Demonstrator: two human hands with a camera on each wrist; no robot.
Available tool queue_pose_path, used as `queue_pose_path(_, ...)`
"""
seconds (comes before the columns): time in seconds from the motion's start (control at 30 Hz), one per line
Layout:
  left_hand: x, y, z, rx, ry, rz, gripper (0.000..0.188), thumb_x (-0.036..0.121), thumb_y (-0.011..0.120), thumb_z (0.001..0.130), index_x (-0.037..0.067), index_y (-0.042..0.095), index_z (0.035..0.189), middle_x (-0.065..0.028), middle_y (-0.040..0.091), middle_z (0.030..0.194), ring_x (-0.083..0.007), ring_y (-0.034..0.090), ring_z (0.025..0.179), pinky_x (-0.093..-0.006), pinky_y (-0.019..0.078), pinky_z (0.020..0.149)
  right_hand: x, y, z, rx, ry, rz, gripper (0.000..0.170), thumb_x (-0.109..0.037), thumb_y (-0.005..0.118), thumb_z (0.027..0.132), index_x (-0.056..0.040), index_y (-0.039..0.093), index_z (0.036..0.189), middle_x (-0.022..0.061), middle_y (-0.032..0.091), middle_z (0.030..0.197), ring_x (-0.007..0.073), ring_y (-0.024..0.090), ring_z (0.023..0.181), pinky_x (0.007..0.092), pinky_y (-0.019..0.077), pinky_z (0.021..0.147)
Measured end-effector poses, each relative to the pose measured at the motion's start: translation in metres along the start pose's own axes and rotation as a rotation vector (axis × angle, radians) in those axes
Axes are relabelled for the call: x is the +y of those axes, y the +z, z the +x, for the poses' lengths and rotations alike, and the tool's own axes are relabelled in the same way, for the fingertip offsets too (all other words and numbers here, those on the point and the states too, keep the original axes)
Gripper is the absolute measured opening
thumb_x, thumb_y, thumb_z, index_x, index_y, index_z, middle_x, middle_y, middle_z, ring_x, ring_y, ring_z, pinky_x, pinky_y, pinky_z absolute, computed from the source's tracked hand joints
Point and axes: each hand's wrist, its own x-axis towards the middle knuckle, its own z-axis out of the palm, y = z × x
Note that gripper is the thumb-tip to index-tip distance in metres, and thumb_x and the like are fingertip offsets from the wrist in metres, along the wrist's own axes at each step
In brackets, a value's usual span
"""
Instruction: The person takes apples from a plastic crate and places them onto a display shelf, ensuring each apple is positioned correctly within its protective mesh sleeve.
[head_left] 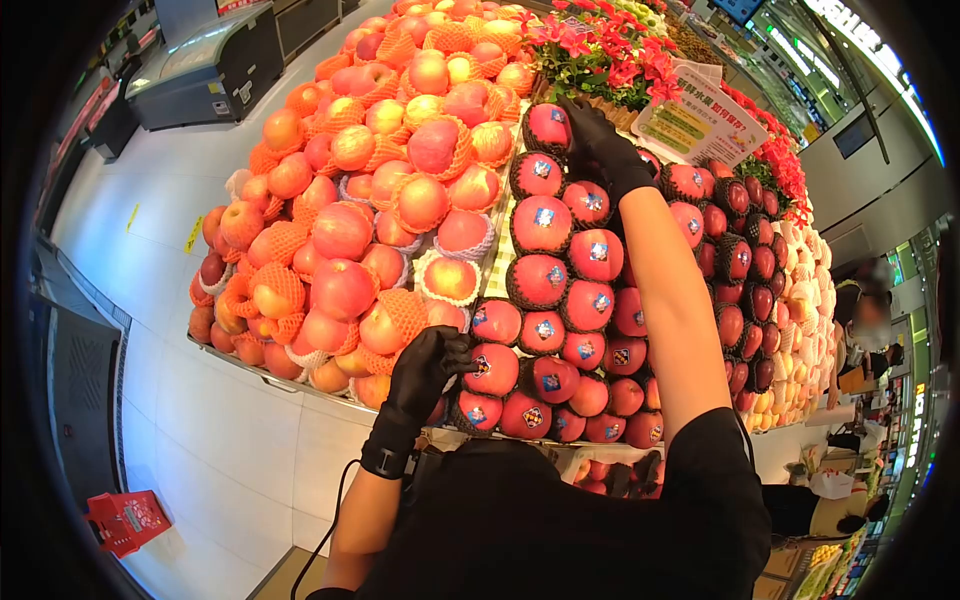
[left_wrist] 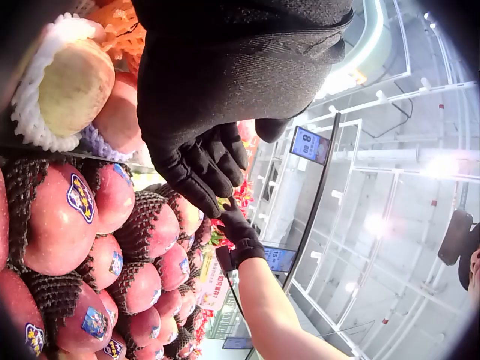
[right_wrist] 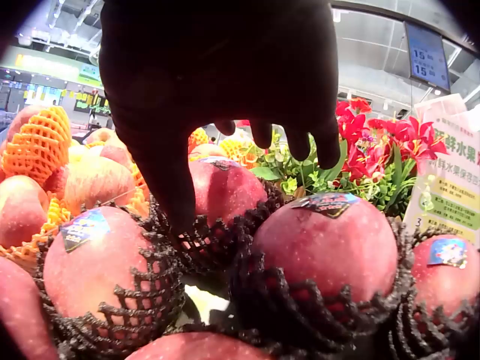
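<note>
Both hands wear black gloves. In the head view my right hand (head_left: pixel 600 145) reaches to the far corner of the red apples, beside an apple (head_left: pixel 549 125) in a black foam net. Its thumb (right_wrist: pixel 176 202) is against that apple's net in the right wrist view, while the other fingers hang spread above and beyond. My left hand (head_left: pixel 430 375) hovers at the near left of the rows, fingers loosely bent. Its fingertips come right to the edge of a stickered apple (head_left: pixel 493 368) in the head view. Nothing shows between the left fingers (left_wrist: pixel 195 176).
Left of the rows rises a heap of paler apples (head_left: pixel 345 235) in orange and white nets. Red flowers (head_left: pixel 640 60) and a printed sign (head_left: pixel 700 115) stand behind. Dark red fruit (head_left: pixel 735 260) lies to the right. A red basket (head_left: pixel 128 522) is on the floor.
</note>
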Motion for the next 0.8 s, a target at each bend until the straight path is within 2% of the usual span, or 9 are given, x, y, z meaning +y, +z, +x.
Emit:
queue_pose_path(0.1,0.006,0.001,0.000,0.037,0.018,0.013,0.036,0.031,0.037,0.103,0.000,0.052,0.112,-0.0118,0.059,0.100,-0.0236,0.060,0.093,-0.0409,0.0535,0.084,0.002,0.014,0.031,-0.109,-0.067,0.031,0.124,-0.016,0.089,0.051,-0.0227,0.015,0.151,0.0207,0.024,0.151,0.0421,0.032,0.136,0.0504,0.0369,0.107)
queue_pose_path(0.2,0.007,-0.007,0.001,0.065,0.017,0.015,0.036,0.030,0.036,0.104,-0.001,0.052,0.113,-0.0123,0.060,0.100,-0.0238,0.061,0.093,-0.0407,0.0533,0.086,-0.001,0.032,0.054,-0.205,-0.018,0.001,0.131,-0.018,0.090,0.050,-0.0213,0.009,0.152,0.0238,0.023,0.152,0.0401,0.027,0.139,0.0487,0.0338,0.110)
queue_pose_path(0.3,0.009,-0.009,0.003,0.084,0.017,0.024,0.036,0.030,0.037,0.104,-0.001,0.052,0.113,-0.0120,0.060,0.100,-0.0236,0.061,0.093,-0.0406,0.0532,0.086,0.000,0.030,0.056,-0.211,0.000,0.220,0.129,-0.017,0.090,0.050,-0.0180,0.011,0.152,0.0270,0.023,0.151,0.0386,0.025,0.141,0.0456,0.0324,0.111)
queue_pose_path(0.33,0.010,-0.009,0.004,0.088,0.017,0.030,0.036,0.030,0.037,0.104,-0.001,0.052,0.113,-0.0118,0.060,0.100,-0.0235,0.061,0.092,-0.0405,0.0532,0.086,0.000,0.028,0.051,-0.170,-0.037,0.228,0.124,-0.013,0.088,0.051,-0.0159,0.016,0.151,0.0235,0.025,0.151,0.0348,0.030,0.139,0.0408,0.0356,0.109)
queue_pose_path(0.43,0.007,-0.010,0.008,0.051,0.018,0.112,0.033,0.030,0.039,0.103,0.001,0.051,0.113,-0.0103,0.059,0.101,-0.0217,0.059,0.094,-0.0383,0.0528,0.085,0.002,0.023,0.040,-0.153,-0.066,0.400,0.112,-0.008,0.084,0.055,-0.0143,0.023,0.150,0.0195,0.034,0.148,0.0310,0.037,0.135,0.0373,0.0394,0.106)
queue_pose_path(0.47,0.007,-0.010,0.009,0.044,0.008,0.073,0.033,0.030,0.040,0.102,0.001,0.051,0.113,-0.0103,0.059,0.101,-0.0219,0.060,0.094,-0.0387,0.0528,0.085,0.002,0.026,0.032,-0.066,-0.059,0.438,0.104,-0.004,0.079,0.058,-0.0122,0.028,0.149,0.0155,0.044,0.142,0.0274,0.045,0.129,0.0360,0.0420,0.102)
queue_pose_path(0.6,0.003,-0.007,0.012,0.040,-0.014,0.000,0.034,0.031,0.041,0.102,0.001,0.051,0.115,-0.0107,0.059,0.101,-0.0228,0.060,0.094,-0.0407,0.0527,0.085,0.011,0.026,0.040,-0.268,-0.045,0.652,0.105,-0.003,0.078,0.056,-0.0068,0.028,0.148,0.0148,0.048,0.139,0.0232,0.048,0.123,0.0350,0.0453,0.097)
queue_pose_path(0.8,0.004,-0.006,0.013,0.010,-0.013,0.002,0.034,0.032,0.041,0.102,0.002,0.052,0.115,-0.0115,0.059,0.102,-0.0235,0.060,0.095,-0.0419,0.0525,0.085,0.015,0.014,0.028,-0.199,-0.091,0.572,0.103,-0.007,0.077,0.058,-0.0071,0.028,0.148,0.0146,0.049,0.139,0.0221,0.052,0.118,0.0349,0.0469,0.094)
